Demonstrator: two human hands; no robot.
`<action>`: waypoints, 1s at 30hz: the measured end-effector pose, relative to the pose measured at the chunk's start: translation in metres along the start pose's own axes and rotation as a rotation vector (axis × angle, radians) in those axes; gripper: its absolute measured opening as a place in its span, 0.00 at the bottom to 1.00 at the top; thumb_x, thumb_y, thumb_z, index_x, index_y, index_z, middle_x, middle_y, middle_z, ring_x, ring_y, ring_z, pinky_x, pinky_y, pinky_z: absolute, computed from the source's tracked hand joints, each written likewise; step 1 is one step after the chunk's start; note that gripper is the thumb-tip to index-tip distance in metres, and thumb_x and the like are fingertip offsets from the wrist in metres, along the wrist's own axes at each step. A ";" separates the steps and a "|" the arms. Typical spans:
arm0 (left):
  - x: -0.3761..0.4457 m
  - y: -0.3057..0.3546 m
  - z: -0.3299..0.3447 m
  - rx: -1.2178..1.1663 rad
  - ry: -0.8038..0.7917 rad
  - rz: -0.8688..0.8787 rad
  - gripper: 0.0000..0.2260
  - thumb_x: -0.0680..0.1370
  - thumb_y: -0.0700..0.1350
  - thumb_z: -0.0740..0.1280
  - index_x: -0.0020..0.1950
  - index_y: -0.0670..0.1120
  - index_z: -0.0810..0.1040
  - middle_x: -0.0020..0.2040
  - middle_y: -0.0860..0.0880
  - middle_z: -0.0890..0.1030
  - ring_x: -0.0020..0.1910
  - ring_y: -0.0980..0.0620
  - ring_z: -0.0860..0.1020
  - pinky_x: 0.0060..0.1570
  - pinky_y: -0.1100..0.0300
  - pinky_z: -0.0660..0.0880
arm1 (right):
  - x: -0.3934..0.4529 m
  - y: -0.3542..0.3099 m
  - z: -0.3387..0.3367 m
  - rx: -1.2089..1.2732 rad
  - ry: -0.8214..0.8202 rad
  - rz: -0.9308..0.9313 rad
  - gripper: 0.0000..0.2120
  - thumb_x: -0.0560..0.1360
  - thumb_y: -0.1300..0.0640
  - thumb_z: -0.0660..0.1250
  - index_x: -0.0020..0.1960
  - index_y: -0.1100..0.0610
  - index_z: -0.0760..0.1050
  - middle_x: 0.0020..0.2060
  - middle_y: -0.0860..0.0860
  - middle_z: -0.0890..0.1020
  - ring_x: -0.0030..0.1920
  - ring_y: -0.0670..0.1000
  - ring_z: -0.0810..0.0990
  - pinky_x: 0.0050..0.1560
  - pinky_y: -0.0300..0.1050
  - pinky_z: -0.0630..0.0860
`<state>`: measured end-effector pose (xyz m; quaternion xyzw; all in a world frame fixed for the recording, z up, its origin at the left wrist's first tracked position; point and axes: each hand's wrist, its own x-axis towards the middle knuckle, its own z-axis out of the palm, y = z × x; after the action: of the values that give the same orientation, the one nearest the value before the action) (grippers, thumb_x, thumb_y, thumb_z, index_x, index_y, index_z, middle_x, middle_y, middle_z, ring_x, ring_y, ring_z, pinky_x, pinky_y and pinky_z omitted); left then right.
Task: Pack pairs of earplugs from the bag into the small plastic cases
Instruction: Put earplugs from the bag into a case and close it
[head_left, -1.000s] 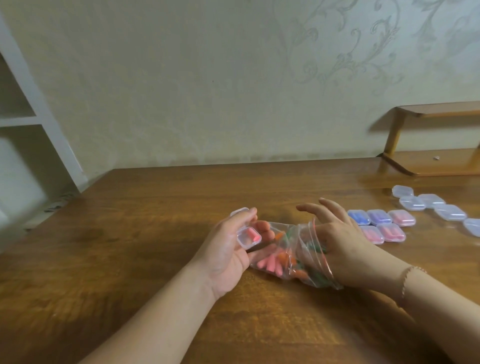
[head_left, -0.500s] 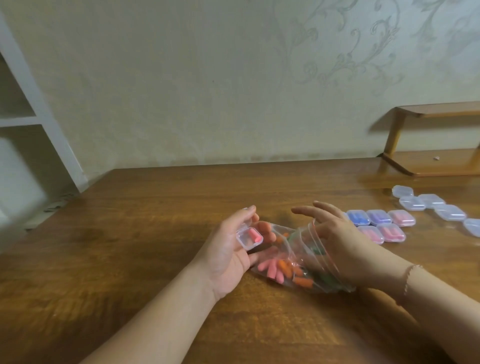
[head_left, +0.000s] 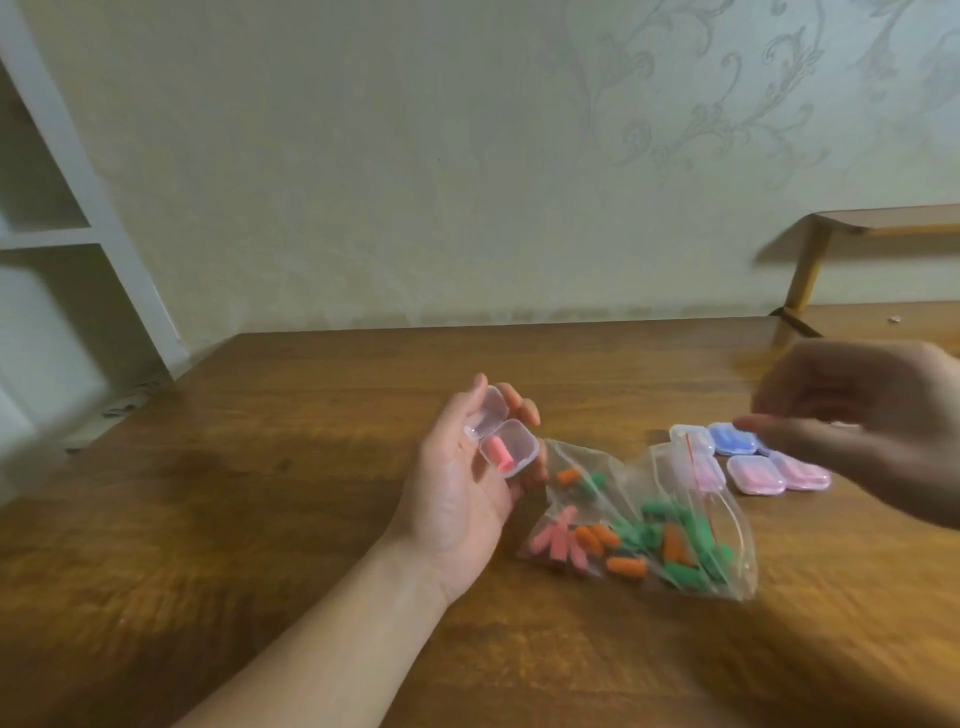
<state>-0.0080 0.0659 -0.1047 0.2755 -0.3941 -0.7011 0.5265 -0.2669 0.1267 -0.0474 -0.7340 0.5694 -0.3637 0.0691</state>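
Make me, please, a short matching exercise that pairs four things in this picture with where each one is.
Things:
1. open case
2. bag
3. blue case
4. right hand

Places:
A. lying on the table, earplugs inside
B. raised above the closed cases, blurred
C. in the left hand, one pink earplug inside
D. closed, on the table behind the bag

Pairs: 1-C, 2-A, 3-D, 4-B

The blurred right hand (head_left: 872, 431), cut off by the right edge, hides cases behind it beside the clear plastic zip bag (head_left: 644, 519), and its fingers' pose cannot be told.
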 end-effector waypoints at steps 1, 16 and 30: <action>-0.002 -0.002 0.002 0.036 -0.039 -0.006 0.13 0.71 0.57 0.69 0.41 0.48 0.79 0.43 0.47 0.77 0.42 0.50 0.76 0.48 0.55 0.73 | -0.003 -0.011 0.006 0.088 0.011 -0.031 0.11 0.66 0.58 0.77 0.38 0.44 0.79 0.34 0.42 0.84 0.35 0.44 0.84 0.35 0.40 0.80; -0.019 -0.016 0.016 0.241 -0.343 -0.008 0.17 0.77 0.61 0.61 0.50 0.48 0.78 0.43 0.45 0.77 0.38 0.49 0.74 0.38 0.51 0.66 | -0.019 -0.047 0.078 0.189 0.095 -0.244 0.04 0.67 0.51 0.76 0.42 0.48 0.84 0.39 0.41 0.81 0.38 0.43 0.79 0.34 0.35 0.73; -0.016 -0.016 0.012 0.274 -0.290 0.002 0.15 0.75 0.44 0.64 0.59 0.57 0.78 0.53 0.48 0.75 0.47 0.50 0.79 0.40 0.47 0.72 | -0.013 -0.041 0.069 0.463 0.069 0.096 0.07 0.72 0.46 0.66 0.47 0.46 0.80 0.35 0.47 0.84 0.34 0.44 0.82 0.31 0.36 0.75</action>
<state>-0.0214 0.0870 -0.1125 0.2403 -0.5578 -0.6726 0.4227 -0.1935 0.1304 -0.0828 -0.6577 0.5071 -0.5059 0.2332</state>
